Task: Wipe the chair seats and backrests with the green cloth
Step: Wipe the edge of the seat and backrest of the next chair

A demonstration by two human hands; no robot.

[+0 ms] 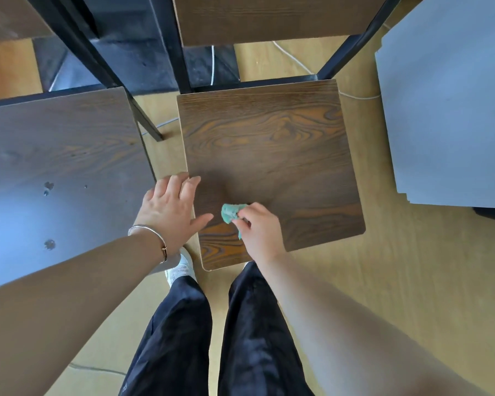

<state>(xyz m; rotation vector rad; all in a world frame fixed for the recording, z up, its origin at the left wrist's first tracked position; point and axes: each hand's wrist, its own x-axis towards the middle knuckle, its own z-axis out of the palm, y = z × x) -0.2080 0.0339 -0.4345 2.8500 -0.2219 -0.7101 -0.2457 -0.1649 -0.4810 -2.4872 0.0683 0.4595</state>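
Observation:
A dark wood-grain chair seat (272,155) lies straight below me, with its backrest (266,18) at the top of the view on black metal legs. My right hand (259,232) is shut on a small bunched green cloth (231,212) and presses it on the seat's near left part. My left hand (173,208), with a bracelet on the wrist, rests flat and spread on the seat's left edge. A second chair seat (57,155) stands to the left, with a few dark spots on it.
A grey table top (452,104) stands at the right. White cables (297,62) run over the light wooden floor behind the chair. A black chair leg (147,121) stands between the two seats. My legs in dark trousers are at the seat's front edge.

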